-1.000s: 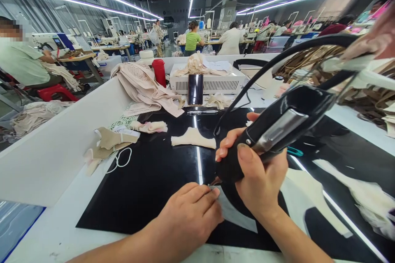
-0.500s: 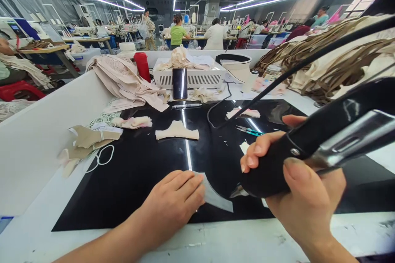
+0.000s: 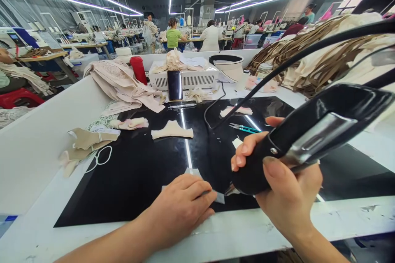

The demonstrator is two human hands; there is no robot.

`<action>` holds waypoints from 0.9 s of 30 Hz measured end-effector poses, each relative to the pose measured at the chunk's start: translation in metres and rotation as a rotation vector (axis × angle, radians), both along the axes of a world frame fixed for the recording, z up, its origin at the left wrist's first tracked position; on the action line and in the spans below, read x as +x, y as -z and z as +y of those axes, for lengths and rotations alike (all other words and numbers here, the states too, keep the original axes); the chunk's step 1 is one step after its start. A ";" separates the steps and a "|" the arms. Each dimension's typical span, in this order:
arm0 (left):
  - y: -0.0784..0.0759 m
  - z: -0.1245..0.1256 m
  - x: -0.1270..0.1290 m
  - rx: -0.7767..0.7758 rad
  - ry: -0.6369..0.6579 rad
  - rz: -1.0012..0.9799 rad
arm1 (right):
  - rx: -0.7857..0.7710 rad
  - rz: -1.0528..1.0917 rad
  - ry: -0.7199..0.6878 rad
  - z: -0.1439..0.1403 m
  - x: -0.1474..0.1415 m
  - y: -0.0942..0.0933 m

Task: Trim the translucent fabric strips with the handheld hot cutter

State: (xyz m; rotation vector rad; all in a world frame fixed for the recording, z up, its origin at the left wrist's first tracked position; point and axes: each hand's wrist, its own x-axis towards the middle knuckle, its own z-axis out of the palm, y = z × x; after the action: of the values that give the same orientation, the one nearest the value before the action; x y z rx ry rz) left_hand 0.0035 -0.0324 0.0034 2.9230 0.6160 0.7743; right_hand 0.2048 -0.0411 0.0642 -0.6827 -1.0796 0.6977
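Observation:
My left hand (image 3: 188, 199) is closed over a flat, thin grey piece (image 3: 220, 198), pressing it onto the black mat (image 3: 123, 185). Most of that piece is hidden under my fingers; its ends and top edge stick out. My right hand (image 3: 285, 197) is wrapped round a black corded hand tool (image 3: 304, 131) with a silver lever along its side. Its pointed metal tip (image 3: 231, 190) is close to the right end of the grey piece; whether they touch I cannot tell. Farther back on the mat lies a cream fabric piece (image 3: 172, 130) with a raised middle.
Teal-handled thread snips (image 3: 245, 128), small fabric scraps and a pen (image 3: 182, 106) lie on the mat. A phone (image 3: 175, 85) leans against a white vented box (image 3: 197, 77). Cloth is heaped at left and right. The tool's black cable (image 3: 265, 84) arches over the right side.
The tool in my right hand has moved left and its tip has come nearer the grey piece. My left hand has shifted slightly right and covers the piece differently, its top edge now showing.

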 end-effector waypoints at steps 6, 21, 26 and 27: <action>0.002 0.001 0.000 0.004 0.022 -0.015 | 0.001 -0.004 -0.008 -0.001 0.000 0.003; 0.000 -0.001 0.001 0.005 0.025 -0.028 | -0.010 -0.014 -0.032 -0.003 -0.001 0.004; 0.000 0.000 0.001 0.016 0.027 -0.031 | 0.010 -0.001 -0.017 -0.010 -0.002 0.002; 0.000 0.000 0.001 0.014 0.028 -0.029 | 0.012 -0.009 -0.018 -0.011 -0.002 0.002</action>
State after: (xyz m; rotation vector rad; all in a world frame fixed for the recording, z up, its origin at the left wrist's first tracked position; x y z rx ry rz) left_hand 0.0042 -0.0325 0.0030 2.9211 0.5676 0.8199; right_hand 0.2026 -0.0519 0.0621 -0.6668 -1.0988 0.7033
